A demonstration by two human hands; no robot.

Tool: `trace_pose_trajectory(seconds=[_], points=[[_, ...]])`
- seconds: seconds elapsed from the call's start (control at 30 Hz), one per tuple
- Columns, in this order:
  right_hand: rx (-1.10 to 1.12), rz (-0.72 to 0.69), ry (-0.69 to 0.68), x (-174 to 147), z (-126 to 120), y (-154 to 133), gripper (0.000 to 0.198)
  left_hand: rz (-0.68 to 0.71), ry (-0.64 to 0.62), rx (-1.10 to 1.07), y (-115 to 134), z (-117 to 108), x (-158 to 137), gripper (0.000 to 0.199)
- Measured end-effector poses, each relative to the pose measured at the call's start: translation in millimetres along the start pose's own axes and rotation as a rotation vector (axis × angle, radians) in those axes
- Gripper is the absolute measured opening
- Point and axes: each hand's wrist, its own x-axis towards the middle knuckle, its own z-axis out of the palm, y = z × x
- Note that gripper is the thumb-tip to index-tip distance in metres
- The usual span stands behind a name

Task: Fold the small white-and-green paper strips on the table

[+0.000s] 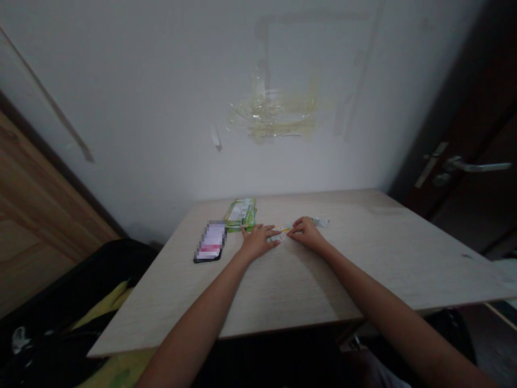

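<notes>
A narrow printed strip (284, 228), pale with green, yellow and red marks, lies on the table between my hands. My left hand (257, 242) rests on its left end, palm down with the fingers spread. At the strip's right part, my right hand (307, 233) has thumb and fingertips pinched together on it. Beyond the right knuckles a piece of similar printed material (322, 222) sticks out; whether it belongs to the same strip is hidden by the hand. Just behind my left hand sits a stack of green and white printed packets (241, 211).
Left of the packets lies a phone (210, 242) with a blurred screen. The pale wooden table (291, 302) meets a wall (161, 134) carrying old tape (278, 116). A dark door with a metal handle (480, 166) is at right, a wooden panel (44, 215) at left.
</notes>
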Motion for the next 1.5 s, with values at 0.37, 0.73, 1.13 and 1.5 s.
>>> trace_pose_trajectory(seconds=[0.37,0.73,1.13,1.5], points=[[0.005,0.015,-0.027,2.7,1.0,0.8,0.01,0.028,-0.001,0.085,5.0,-0.1,-2.0,0.039],[-0.14,0.165,0.04,4.2,-2.3,-2.4,0.019,0.016,-0.017,0.062,7.5,-3.3,-3.8,0.04],[-0.175,0.122,0.004,1.3,-2.3,-4.4,0.021,0.007,-0.028,0.034,6.2,-2.7,-2.8,0.041],[-0.174,0.109,-0.019,2.0,-4.6,-7.7,0.022,0.007,-0.009,0.035,4.4,-1.3,-3.2,0.039]])
